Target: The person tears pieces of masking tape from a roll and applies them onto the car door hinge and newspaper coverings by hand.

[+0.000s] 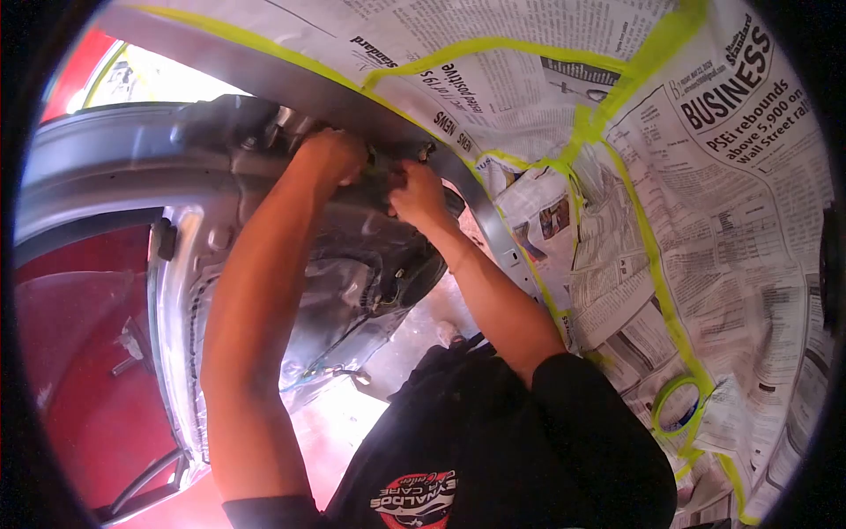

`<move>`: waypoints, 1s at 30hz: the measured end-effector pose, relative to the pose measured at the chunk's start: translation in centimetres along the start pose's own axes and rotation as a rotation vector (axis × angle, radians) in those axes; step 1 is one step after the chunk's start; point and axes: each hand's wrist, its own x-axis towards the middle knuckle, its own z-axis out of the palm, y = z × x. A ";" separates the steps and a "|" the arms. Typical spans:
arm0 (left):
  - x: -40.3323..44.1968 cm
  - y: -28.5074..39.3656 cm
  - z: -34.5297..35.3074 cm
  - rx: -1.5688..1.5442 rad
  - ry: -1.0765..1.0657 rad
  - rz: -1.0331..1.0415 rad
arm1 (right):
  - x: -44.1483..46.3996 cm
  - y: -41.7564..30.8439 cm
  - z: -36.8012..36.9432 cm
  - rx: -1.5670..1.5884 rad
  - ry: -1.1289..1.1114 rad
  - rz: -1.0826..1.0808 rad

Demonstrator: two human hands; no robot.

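My left hand [331,155] is at the gap between the grey car door [256,189] and the body pillar [352,97], with its fingers curled and their tips hidden. A short way to the right, my right hand [418,195] is closed, thumb and fingers drawn together by the same gap. A dark, partly greenish patch lies between the hands, too shadowed to name. What either hand grips cannot be made out. The door stands open, its bare inner panel [330,291] showing below my hands.
Newspaper sheets [705,229] joined with yellow-green masking tape [648,229] cover the body side on my right. A roll of tape [659,407] rests against the paper at lower right. Loose wiring [352,375] hangs at the door's lower edge. Red-tinted door glass [88,353] is at left.
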 end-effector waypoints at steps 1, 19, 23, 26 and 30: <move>0.3 -0.1 0.1 -0.011 -0.030 0.000 | -0.7 -0.8 -0.5 0.487 -0.106 0.365; -1.2 1.1 -1.4 0.021 -0.071 -0.076 | 1.2 0.6 -0.7 1.193 -0.222 0.559; -0.8 0.9 -1.3 0.038 -0.065 -0.045 | 0.8 0.0 -0.7 1.147 -0.246 0.547; -0.1 0.3 -0.7 0.029 -0.106 -0.026 | 0.1 -1.3 -0.8 0.949 -0.252 0.456; -0.5 0.1 0.4 -0.013 0.040 0.006 | 0.7 -0.5 0.1 0.668 -0.195 0.466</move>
